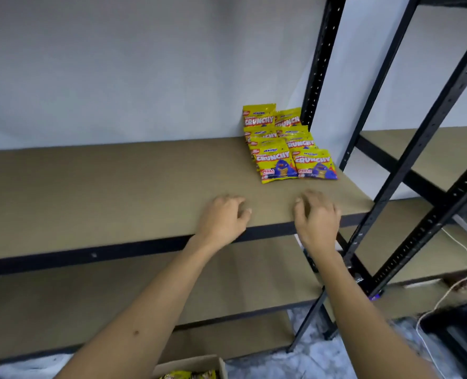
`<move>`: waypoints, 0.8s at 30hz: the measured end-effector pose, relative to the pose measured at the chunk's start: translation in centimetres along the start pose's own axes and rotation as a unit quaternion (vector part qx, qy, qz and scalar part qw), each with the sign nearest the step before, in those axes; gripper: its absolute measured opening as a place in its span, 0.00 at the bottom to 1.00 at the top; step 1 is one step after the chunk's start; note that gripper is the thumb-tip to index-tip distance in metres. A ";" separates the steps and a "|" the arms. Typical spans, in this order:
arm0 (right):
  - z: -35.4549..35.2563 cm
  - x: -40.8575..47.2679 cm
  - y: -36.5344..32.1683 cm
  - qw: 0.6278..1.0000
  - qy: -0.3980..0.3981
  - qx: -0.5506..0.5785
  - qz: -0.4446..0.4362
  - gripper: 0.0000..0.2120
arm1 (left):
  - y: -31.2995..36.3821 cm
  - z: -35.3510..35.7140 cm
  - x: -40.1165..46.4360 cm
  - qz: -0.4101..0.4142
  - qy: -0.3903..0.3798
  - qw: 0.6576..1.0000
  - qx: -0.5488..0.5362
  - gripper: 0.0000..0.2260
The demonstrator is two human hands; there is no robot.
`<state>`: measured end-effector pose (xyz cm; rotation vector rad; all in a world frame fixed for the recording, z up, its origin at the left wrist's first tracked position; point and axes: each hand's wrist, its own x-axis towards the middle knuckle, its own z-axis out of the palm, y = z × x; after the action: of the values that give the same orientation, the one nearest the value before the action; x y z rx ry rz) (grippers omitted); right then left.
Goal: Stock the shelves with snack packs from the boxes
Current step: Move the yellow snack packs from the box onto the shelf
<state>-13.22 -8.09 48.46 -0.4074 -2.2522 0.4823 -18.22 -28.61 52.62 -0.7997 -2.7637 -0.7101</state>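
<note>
Several yellow snack packs (287,144) lie in two overlapping rows at the right end of the brown shelf board (117,192), against the wall. My left hand (222,218) hovers over the shelf's front edge, fingers loosely curled, holding nothing. My right hand (317,218) is beside it, just short of the nearest packs, also with nothing in it. At the bottom edge a cardboard box (196,365) shows more yellow packs inside, mostly cut off by the frame.
Black metal uprights (319,61) and a diagonal post (407,165) frame the shelf on the right. Lower shelf boards (90,302) sit beneath. A second shelving unit (431,151) stands to the right. A white cable (464,269) and dark objects lie on the floor at right.
</note>
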 end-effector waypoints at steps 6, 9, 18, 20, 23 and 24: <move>0.8 -9.6 -3.2 0.996 -0.022 0.085 0.025 0.23 | -3.8 0.1 -9.4 0.185 0.072 0.966 0.165 0.26; 1.7 -16.1 -5.8 0.986 -0.109 0.102 0.068 0.22 | -7.9 0.0 -14.3 0.162 0.017 0.982 0.091 0.24; 4.5 -37.2 -15.6 0.891 -0.394 0.088 0.207 0.21 | -26.4 1.8 -33.1 -0.165 -0.204 0.964 -0.041 0.19; 4.7 -40.7 -16.6 0.863 -0.448 0.079 0.222 0.21 | -28.8 2.6 -36.9 -0.217 -0.229 0.947 -0.058 0.17; 5.3 -44.8 -16.6 0.826 -0.516 0.056 0.220 0.22 | -31.5 4.8 -41.8 -0.303 -0.233 0.917 -0.115 0.15; 5.9 -45.7 -16.1 0.814 -0.537 0.041 0.218 0.20 | -32.2 5.8 -43.1 -0.334 -0.234 0.903 -0.133 0.14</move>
<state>9.54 -43.18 23.38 -0.7418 -3.1955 1.3031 0.37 -69.32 22.15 -0.0009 -3.4653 -1.1560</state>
